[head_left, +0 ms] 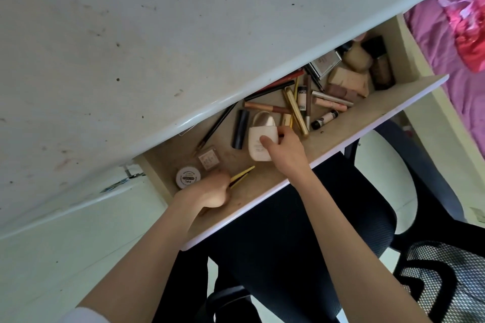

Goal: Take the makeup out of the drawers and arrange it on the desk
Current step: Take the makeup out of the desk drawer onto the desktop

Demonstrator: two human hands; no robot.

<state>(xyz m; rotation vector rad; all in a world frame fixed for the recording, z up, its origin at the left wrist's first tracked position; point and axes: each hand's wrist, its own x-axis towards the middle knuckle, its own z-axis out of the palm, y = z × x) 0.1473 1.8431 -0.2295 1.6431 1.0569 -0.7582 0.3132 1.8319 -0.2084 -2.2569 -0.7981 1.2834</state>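
Note:
The pulled-out drawer point(328, 144) under the white desk point(157, 34) holds scattered makeup. My right hand point(282, 151) grips a cream bottle with a gold cap point(258, 143) lying in the drawer's middle. At the drawer's left end, my left hand point(212, 190) is closed around yellow-and-black pencils point(242, 174). A round white jar point(187, 177) and a small clear compact point(208, 160) lie just beyond that hand. A dark tube point(241, 132), a gold tube point(296, 111), pencils and lipsticks fill the middle. Beige sponges point(357, 60) and a dark bottle point(381, 68) sit at the right end.
A black mesh office chair point(301, 231) stands under the drawer, below my arms. A pink bedspread point(459, 34) lies to the right. The desk top is stained and bare. A white cabinet front point(65, 244) is at lower left.

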